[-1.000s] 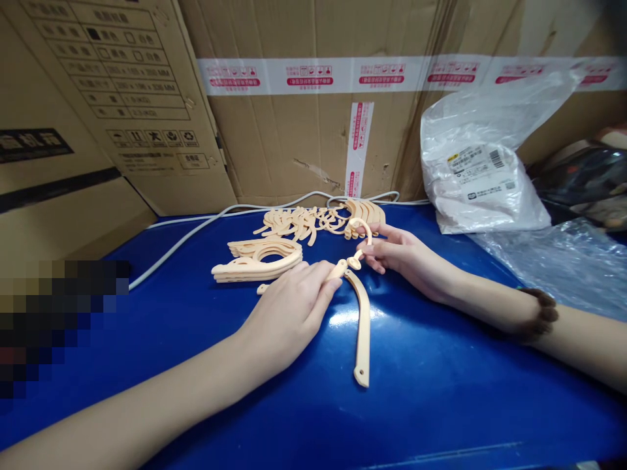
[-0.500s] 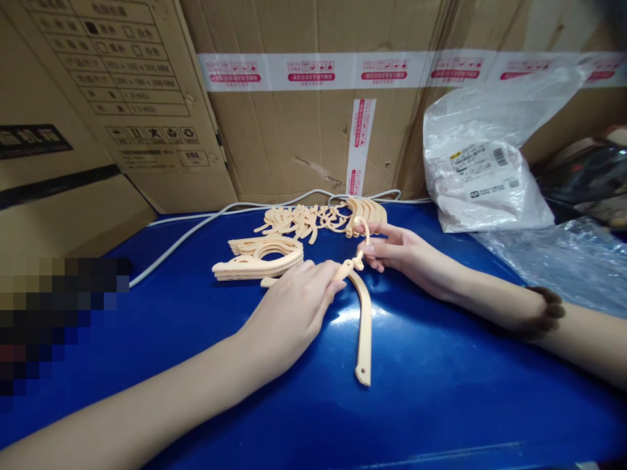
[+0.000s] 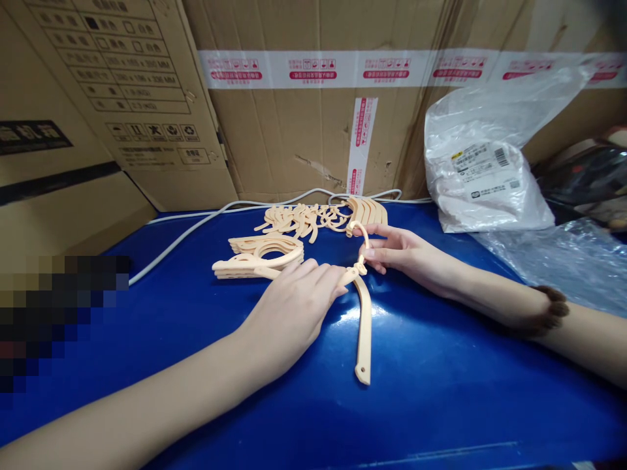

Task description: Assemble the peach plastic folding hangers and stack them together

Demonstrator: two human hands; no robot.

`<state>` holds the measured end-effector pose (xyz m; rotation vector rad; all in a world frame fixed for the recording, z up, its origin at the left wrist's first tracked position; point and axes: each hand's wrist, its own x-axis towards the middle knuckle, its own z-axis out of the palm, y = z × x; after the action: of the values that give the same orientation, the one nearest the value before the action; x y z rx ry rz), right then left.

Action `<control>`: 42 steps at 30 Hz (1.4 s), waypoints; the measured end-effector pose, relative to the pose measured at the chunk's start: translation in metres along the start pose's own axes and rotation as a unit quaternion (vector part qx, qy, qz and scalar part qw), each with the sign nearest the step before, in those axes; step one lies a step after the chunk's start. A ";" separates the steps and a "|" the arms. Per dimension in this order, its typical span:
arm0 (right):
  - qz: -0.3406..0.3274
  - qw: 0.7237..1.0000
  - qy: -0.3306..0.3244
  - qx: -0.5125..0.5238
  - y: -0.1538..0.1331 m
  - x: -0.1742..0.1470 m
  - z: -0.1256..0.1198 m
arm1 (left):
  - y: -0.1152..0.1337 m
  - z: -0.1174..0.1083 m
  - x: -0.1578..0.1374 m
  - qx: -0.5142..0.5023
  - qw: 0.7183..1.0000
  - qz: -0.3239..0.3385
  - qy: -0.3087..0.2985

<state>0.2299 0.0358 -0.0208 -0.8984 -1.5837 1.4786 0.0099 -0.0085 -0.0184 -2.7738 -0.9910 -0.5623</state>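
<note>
Stretching glossy and blue toward its near edge, the desk [image 3: 441,391] gives open room on that side; a cardboard box [image 3: 274,143] lines the far edge, and a plastic bag [image 3: 484,183] crowds the far right corner. Around the desk's middle, the left hand [image 3: 296,300] has its grip closed on a pale strip [image 3: 349,277], mostly hidden by the fingers. The right hand [image 3: 399,251] keeps a narrow grip, thumb and fingers pinching a hook [image 3: 366,241], its base at the strip's end. The hook is cream, smooth and curled leftward at the top. Nearer the near edge lies a bent piece [image 3: 365,326], flat, with a hole at its near end.
</note>
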 end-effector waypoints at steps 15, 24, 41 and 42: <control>0.009 1.000 0.007 -0.016 -0.005 -0.002 0.006 | -0.002 0.001 -0.001 0.084 0.996 0.033 0.017; 0.005 0.998 0.036 -0.053 -0.007 -0.003 0.007 | -0.002 0.003 -0.002 0.125 0.990 0.039 0.051; -0.061 0.993 0.008 -0.105 -0.006 -0.005 0.006 | 0.001 0.003 -0.002 0.108 0.993 0.027 -0.025; -0.065 0.992 0.006 -0.108 -0.006 -0.006 0.006 | 0.001 0.004 -0.002 0.107 0.994 0.029 -0.023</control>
<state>0.2274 0.0278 -0.0155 -0.9032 -1.7830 1.2264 0.0101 -0.0091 -0.0224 -2.6256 -0.9183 -0.3614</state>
